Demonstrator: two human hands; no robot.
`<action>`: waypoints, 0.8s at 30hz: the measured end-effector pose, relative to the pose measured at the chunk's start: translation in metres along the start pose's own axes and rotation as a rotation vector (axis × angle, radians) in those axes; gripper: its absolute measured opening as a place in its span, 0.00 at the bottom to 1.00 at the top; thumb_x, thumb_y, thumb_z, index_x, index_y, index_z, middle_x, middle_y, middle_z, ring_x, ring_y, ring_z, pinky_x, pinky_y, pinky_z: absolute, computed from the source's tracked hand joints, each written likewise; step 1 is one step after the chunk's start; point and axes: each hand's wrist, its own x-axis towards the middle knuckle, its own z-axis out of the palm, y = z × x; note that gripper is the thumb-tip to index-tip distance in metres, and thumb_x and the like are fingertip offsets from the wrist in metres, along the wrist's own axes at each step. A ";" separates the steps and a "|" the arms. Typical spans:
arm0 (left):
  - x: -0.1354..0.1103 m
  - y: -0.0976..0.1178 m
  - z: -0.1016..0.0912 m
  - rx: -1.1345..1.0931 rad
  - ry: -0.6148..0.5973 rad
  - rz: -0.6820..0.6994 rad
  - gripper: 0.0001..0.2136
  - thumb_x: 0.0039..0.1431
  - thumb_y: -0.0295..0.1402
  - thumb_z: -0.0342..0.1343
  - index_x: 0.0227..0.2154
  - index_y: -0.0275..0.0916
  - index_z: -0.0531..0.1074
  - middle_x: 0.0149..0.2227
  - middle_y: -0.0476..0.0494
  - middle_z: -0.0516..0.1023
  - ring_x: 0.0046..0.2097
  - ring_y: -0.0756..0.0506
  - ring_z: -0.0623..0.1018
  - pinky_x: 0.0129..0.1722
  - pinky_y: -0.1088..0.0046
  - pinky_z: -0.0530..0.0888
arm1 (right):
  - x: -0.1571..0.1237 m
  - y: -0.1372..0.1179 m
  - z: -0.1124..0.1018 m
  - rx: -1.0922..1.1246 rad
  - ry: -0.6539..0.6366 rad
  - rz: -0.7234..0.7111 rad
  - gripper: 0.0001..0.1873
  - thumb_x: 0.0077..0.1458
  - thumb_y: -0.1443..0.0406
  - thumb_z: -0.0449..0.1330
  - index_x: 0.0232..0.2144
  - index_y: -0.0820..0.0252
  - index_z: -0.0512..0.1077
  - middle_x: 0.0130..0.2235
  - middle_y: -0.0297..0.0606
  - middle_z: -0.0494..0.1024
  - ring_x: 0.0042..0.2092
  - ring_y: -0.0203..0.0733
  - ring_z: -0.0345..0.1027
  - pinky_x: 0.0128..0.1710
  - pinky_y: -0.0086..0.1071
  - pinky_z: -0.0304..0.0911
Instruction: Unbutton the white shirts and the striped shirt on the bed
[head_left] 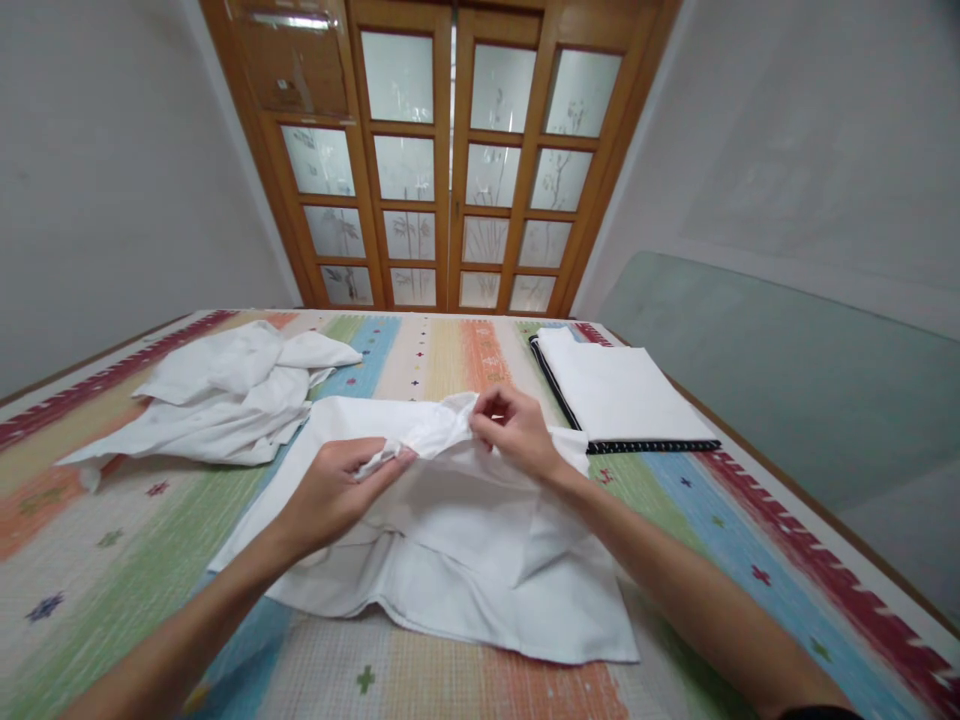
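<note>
A white garment (465,540) lies spread across the striped bed cover in front of me. My left hand (337,490) pinches a bunched fold of its cloth near the middle. My right hand (517,430) grips the same raised fold a little farther back and to the right. Both hands have their fingers closed on the fabric, which is lifted slightly off the rest of the garment between them.
A crumpled heap of white cloth (225,400) lies at the back left. A folded white cloth on a dark dotted one (622,395) sits at the back right. The colourful striped cover (112,560) spans the bed; wooden glazed doors (450,160) stand behind.
</note>
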 end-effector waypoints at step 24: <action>0.063 -0.002 -0.121 0.256 1.096 -0.191 0.08 0.53 0.32 0.61 0.24 0.32 0.72 0.21 0.56 0.59 0.25 0.55 0.59 0.23 0.77 0.56 | -0.012 -0.051 -0.037 -1.502 -0.309 -0.363 0.19 0.58 0.52 0.61 0.31 0.62 0.79 0.29 0.48 0.79 0.38 0.51 0.71 0.45 0.44 0.57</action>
